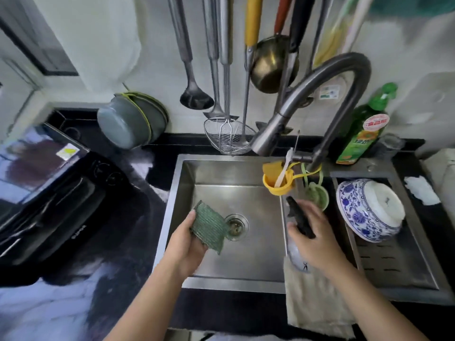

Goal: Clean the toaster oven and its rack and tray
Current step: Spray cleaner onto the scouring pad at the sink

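1. Left hand (187, 244): grasping a green scouring pad (209, 227) by its near-left edge, fingers curled round it; the pad is held above the sink (246, 274), just left of the drain (236, 226).
2. Right hand (315, 239): fingers wrapped round a black spray trigger (299, 217) on a bottle; the bottle's body is largely hidden under the hand. It is held over the sink's right wall.
3. Toaster oven (56, 190): black, on the table (152, 193) at far left of the sink, door shut, well apart from both hands. Its rack and tray cannot be made out.
4. Beige cloth (312, 299): draped over the sink's near-right rim, below the right wrist.
5. Faucet (307, 99): arches over the sink's far-right corner; a yellow holder (278, 183) hangs beneath it.
6. Blue-and-white bowl (369, 210): upturned and tilted on the drain rack (398, 262) to the right.
7. Green detergent bottle (362, 129): upright, far right, beside the faucet.
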The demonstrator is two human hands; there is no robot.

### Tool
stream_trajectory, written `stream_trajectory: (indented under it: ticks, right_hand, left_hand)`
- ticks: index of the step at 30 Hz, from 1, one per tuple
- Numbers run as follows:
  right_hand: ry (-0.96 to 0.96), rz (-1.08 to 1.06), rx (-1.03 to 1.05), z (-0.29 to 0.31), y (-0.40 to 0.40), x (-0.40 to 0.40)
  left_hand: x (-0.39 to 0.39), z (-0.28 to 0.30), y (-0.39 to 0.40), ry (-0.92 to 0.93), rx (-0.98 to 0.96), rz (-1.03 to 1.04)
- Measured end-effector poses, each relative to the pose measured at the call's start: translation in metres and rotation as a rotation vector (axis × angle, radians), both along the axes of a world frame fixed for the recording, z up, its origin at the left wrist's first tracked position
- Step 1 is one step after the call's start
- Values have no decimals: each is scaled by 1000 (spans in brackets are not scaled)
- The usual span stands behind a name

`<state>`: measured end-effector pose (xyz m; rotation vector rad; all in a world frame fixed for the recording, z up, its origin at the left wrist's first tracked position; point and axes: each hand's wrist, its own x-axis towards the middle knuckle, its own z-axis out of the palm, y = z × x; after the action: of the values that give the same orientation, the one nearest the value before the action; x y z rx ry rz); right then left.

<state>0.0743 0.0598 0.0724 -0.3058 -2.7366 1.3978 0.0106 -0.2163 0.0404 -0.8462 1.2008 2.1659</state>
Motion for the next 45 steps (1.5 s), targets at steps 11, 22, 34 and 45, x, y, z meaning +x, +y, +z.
stream_trajectory:
  ticks: [11, 22, 34, 45]
  right_hand:
    - [-365, 362, 155, 38, -97, -18]
    - [-373, 234, 216, 41, -121, -21]
    - [-403, 246, 205, 28, -106, -6]
    - [-444, 170, 108, 19, -84, 5]
  left_hand:
    - [4, 7, 2, 118, 160, -7]
    - [15, 12, 7, 139, 221, -11]
    - [15, 9, 5, 136, 229, 38]
    - [9, 3, 3, 138, 262, 80]
